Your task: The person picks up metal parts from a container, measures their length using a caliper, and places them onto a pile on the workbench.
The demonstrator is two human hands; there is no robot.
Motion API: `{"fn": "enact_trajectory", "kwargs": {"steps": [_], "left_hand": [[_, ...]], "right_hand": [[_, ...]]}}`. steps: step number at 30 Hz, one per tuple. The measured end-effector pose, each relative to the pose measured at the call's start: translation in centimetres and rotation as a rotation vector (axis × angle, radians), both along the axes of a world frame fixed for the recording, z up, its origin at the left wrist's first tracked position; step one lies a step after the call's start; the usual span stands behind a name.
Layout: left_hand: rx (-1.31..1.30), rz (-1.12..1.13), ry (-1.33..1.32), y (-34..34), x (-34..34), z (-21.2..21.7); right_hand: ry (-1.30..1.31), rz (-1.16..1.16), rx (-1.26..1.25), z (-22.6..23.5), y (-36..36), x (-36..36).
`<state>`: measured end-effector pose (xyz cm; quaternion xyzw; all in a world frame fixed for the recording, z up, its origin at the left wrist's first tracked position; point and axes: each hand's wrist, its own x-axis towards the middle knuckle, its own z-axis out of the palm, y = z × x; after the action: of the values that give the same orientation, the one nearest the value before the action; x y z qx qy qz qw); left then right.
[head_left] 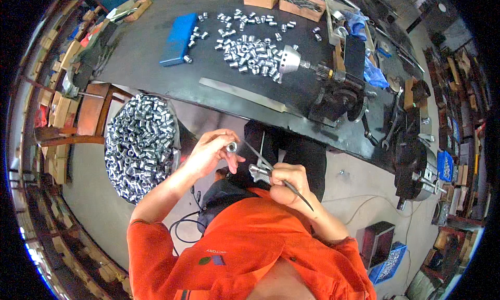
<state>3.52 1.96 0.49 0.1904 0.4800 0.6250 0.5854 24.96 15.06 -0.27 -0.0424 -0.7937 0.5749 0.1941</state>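
My left hand (pixel 211 151), raised in front of my lap, pinches a small shiny metal fitting (pixel 232 147) with its open bore showing; the other fingers are spread. To its right, my right hand (pixel 291 181) is closed round a slim, long tool (pixel 299 196), perhaps a file. The tool's thin grey end slants up and left toward the fitting, apart from it as far as I can tell. At the fingertips of the same hand shows a shiny metal piece (pixel 259 171), partly hidden. A round container heaped with similar fittings (pixel 139 149) stands left of my left arm.
On the dark table (pixel 140 55) lie a pile of fittings (pixel 252 53), a blue box (pixel 179 39) and a flat metal strip (pixel 242 94). A chuck (pixel 290 59) on a cranked fixture and a bench vise (pixel 416 167) occupy the right. A wooden chair (pixel 94 115) stands left.
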Motion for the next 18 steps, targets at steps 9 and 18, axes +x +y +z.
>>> {"fn": "enact_trajectory", "kwargs": {"steps": [9,18], "left_hand": [[-0.143,-0.051,0.110,1.3,1.6,-0.7],[-0.024,-0.182,0.499,1.3,2.0,0.2]], "right_hand": [[-0.017,-0.100,-0.007,-0.9,-0.2,-1.0],[-0.072,-0.125,0.017,-1.3,-0.3,-0.5]]}}
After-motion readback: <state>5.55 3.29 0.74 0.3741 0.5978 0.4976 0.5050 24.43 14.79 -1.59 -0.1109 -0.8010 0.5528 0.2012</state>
